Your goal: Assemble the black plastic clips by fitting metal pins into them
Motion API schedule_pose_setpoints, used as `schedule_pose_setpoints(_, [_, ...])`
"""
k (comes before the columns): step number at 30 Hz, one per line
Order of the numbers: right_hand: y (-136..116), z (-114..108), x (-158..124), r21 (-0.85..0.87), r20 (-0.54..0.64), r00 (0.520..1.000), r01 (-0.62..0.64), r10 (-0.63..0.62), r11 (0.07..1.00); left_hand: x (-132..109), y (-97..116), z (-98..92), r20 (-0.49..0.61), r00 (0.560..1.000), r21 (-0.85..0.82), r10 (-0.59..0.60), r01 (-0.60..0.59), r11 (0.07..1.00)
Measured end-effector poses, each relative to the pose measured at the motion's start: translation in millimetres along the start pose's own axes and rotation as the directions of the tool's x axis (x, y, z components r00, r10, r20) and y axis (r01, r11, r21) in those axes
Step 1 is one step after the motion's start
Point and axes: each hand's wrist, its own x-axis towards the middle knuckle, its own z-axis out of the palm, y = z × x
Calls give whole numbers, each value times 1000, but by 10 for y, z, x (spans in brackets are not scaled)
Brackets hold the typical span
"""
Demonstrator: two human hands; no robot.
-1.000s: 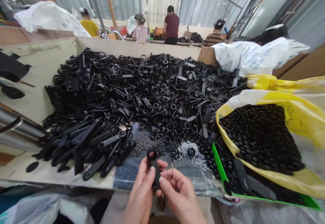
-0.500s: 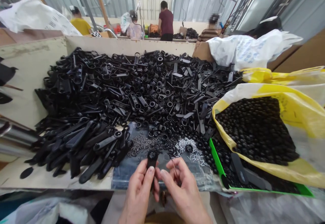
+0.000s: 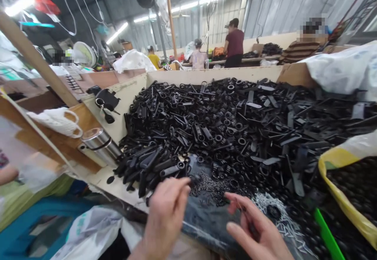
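My left hand, blurred, is closed with its back toward me, at the near edge of the handle pile. It grips a black ring-ended handle, mostly hidden by the fingers. My right hand hovers over a dark mat, thumb apart from the forefinger and the other fingers curled. Something thin and dark shows among those fingers; I cannot make out what. Beyond the hands lie small dark grey pieces. Silver pins are heaped right of my right hand. A pile of black handles lies to the left.
A large heap of black plastic parts fills the walled bench. A steel flask stands at the left wall. On the right are a yellow-white bag of black pieces and a green tray edge. Several people sit or stand farther back.
The view has swung left and tilted up. My left hand has turned over and moved left, away from the right hand, toward the handle pile. My right hand's thumb and forefinger have spread.
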Motion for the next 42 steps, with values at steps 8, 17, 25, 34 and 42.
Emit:
schedule_pose_setpoints(8, [-144, -192, 533, -350, -31, 997, 54, -70, 935, 546, -476, -214, -41, 881, 767, 471, -274, 581])
schedule_pose_setpoints(17, [-73, -279, 1223, -655, 21, 998, 63, -65, 753, 450, -619, -141, -47, 831, 800, 555, -301, 519])
schedule_pose_setpoints(25, [-158, -117, 1264, -768, 139, 990, 97, 17, 633, 403, -470, -72, -34, 776, 705, 630, -428, 566])
schedule_pose_setpoints(34, [-130, -265, 697, -673, 27, 995, 90, -97, 735, 972, 140, 970, 401, 833, 476, 381, -545, 690])
schedule_pose_setpoints(42, [-35, -364, 201, -478, -1, 997, 68, -78, 876, 1362, 111, 1497, 405, 869, 428, 284, -455, 781])
